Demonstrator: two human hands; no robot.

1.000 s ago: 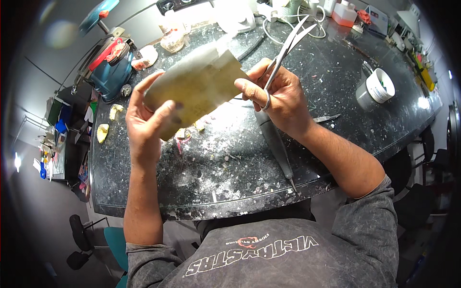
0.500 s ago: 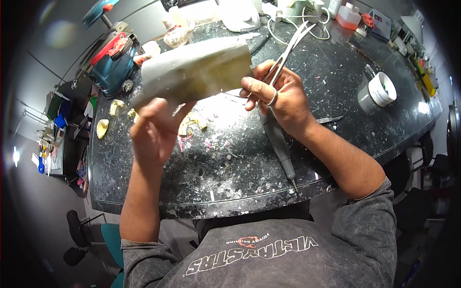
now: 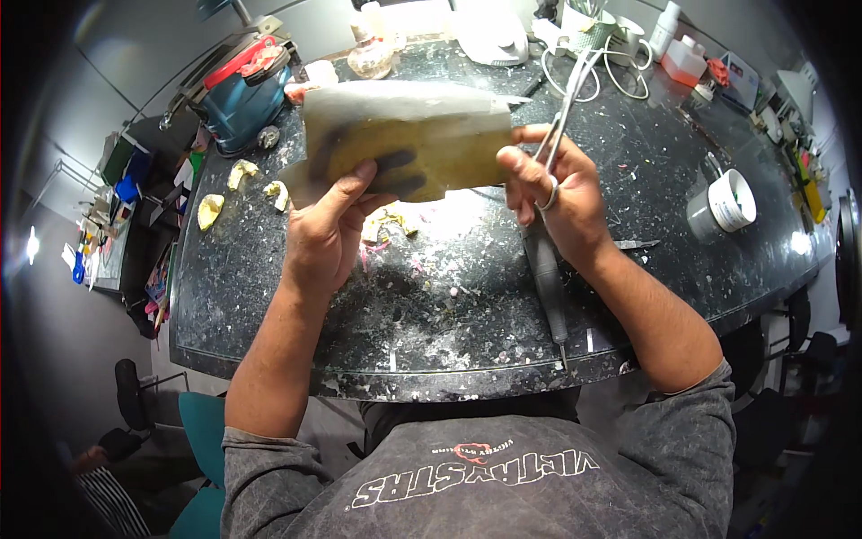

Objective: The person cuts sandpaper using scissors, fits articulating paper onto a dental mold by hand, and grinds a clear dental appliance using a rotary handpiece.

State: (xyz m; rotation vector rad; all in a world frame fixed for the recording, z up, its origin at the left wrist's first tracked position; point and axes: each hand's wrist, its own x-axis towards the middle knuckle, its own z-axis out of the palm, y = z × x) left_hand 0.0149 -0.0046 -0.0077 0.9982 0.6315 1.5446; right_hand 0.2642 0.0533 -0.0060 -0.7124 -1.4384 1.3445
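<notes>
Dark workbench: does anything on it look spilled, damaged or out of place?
Mostly untidy: white specks spread over the workbench, and pink shavings and broken-looking yellowish pieces lie loose below and left of the olive-grey sheet. No liquid spill stands out.

Sheet [image 3: 467, 148] between left hand [image 3: 325, 232] and right hand [image 3: 571, 198] above workbench [image 3: 404, 328]
Handpiece [image 3: 546, 278] lies well left of the cup [image 3: 732, 199], vessel [image 3: 371, 59] stands behind the sheet

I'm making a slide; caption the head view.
Left hand holding a sheet, right hand holding scissors, over a speckled tabletop.
</notes>
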